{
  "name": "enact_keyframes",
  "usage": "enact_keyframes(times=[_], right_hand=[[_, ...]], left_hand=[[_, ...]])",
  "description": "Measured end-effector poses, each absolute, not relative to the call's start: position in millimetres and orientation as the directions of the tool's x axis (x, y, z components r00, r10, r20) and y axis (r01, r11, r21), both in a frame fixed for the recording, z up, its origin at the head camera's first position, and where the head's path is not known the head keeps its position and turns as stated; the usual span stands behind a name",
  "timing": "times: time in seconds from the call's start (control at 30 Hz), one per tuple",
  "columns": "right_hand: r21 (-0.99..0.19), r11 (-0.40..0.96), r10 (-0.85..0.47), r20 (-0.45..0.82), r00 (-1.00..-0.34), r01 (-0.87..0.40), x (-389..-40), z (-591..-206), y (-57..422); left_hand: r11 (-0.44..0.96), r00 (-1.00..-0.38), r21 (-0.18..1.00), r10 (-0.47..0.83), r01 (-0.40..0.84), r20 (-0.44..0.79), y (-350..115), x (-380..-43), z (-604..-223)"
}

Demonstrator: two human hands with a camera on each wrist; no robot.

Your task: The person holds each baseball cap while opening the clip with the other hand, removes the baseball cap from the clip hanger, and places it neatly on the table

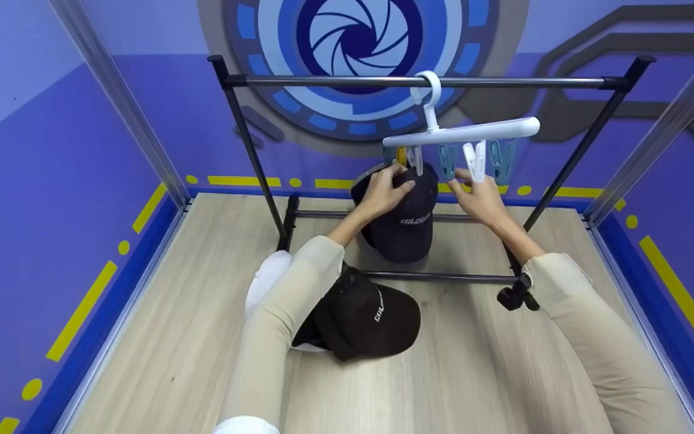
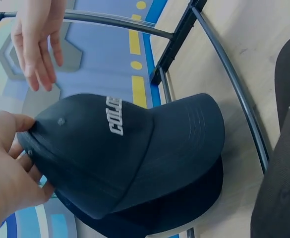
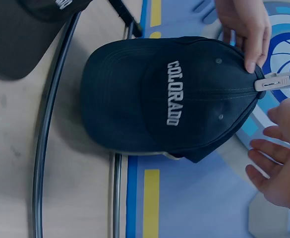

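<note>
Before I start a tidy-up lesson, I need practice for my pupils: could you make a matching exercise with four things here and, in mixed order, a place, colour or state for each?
Things:
1. Hanger
2. Front hanging cap
3. Left grip
4. Lower cap

Descriptions:
A. Pinching a cap
B. Black, its bill pointing right in the head view
C. White, hooked over the rail
D. Dark, with a white clip on one end

Pairs: 1-C, 2-D, 3-A, 4-B
</note>
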State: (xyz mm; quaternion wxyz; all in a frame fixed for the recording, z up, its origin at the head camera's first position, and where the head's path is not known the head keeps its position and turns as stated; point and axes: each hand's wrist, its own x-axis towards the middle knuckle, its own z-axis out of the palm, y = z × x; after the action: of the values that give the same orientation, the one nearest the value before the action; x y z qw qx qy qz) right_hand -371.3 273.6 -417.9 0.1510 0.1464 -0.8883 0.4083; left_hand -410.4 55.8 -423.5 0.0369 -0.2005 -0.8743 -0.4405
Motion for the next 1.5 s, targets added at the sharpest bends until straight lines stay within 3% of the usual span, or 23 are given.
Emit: enact_keyframes(times=[0.33,0.6,0.9,1.17,1.5], right_hand=[[-0.904,0.354,-0.149,0.201,-0.968,-0.242,-387.3,-407.2,256.0],[-0.946,0.263,-0.144,0.156,-0.977,-0.19,-387.1,-394.9,237.0],[-0.945,0.316,-0.174,0.022,-0.984,-0.077,-394.7,-388.1,227.2],[-0.992,0.128,-0.219,-0.044,-0.975,0.016,-399.2,-386.1,228.6],[-0.992,0.098,-0.123,-0.089,-0.988,0.077,-399.1,-382.3,223.2]], left_hand=[[0.322,-0.91,0.911,0.396,0.259,0.119,50.0,-401.5,-426.2],[0.25,-0.892,0.936,0.437,0.247,0.118,53.7,-395.0,-422.7],[0.232,-0.892,0.94,0.434,0.249,0.129,50.0,-389.9,-425.1],[0.241,-0.887,0.919,0.42,0.312,0.191,48.7,-390.0,-426.5],[0.264,-0.892,0.91,0.41,0.318,0.193,46.3,-384.1,-428.9]])
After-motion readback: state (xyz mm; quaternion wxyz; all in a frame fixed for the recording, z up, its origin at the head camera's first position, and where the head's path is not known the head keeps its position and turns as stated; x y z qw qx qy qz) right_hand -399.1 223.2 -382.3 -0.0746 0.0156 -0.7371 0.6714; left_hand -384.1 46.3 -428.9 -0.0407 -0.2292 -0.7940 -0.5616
